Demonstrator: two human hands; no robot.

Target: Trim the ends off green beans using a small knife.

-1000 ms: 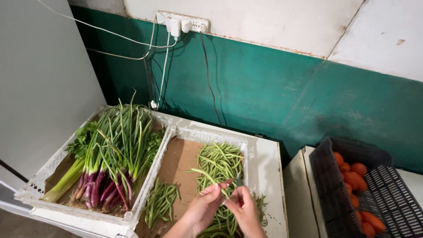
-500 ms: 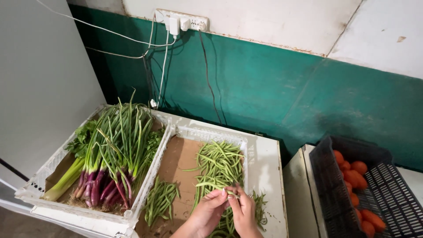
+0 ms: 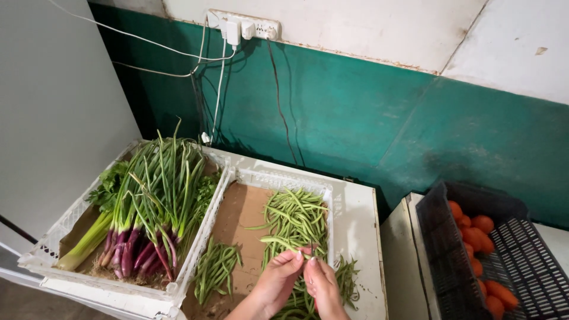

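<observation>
Left hand: the left hand (image 3: 277,283) enters at 6 o'clock, fingers drawn together, pinching a single green bean (image 3: 280,243) near its tip; the hold near the end keeps the pod steady between both hands.
Right hand: the right hand (image 3: 325,284), touching the left at the fingertips, pinches the same spot from the other side; what exactly sits under its fingertips cannot be told.
Held bean: raised just above the bean heap, its free length pointing toward 10 o'clock.
Bean heap: the large pile of green beans (image 3: 296,222) lies on the right half of the white crate (image 3: 329,198), directly under the hands, so loose pods stay within reach.
Small pile: a smaller bunch of beans (image 3: 216,266) lies apart at 8 o'clock of the hands, kept separate on the brown cardboard liner (image 3: 240,210).
Stray beans: a few pods (image 3: 347,275) lie outside the crate on the white surface (image 3: 355,231).
Left crate: spring onions with purple bulbs (image 3: 148,207) lie with bulbs toward the viewer, at 9 o'clock.
Right side: a black crate (image 3: 438,249) at 3 o'clock holds orange-red fruit (image 3: 474,231), kind unclear.
Far: a power strip (image 3: 243,26) on the wall at 12 o'clock, cables hanging down the green wall.
</observation>
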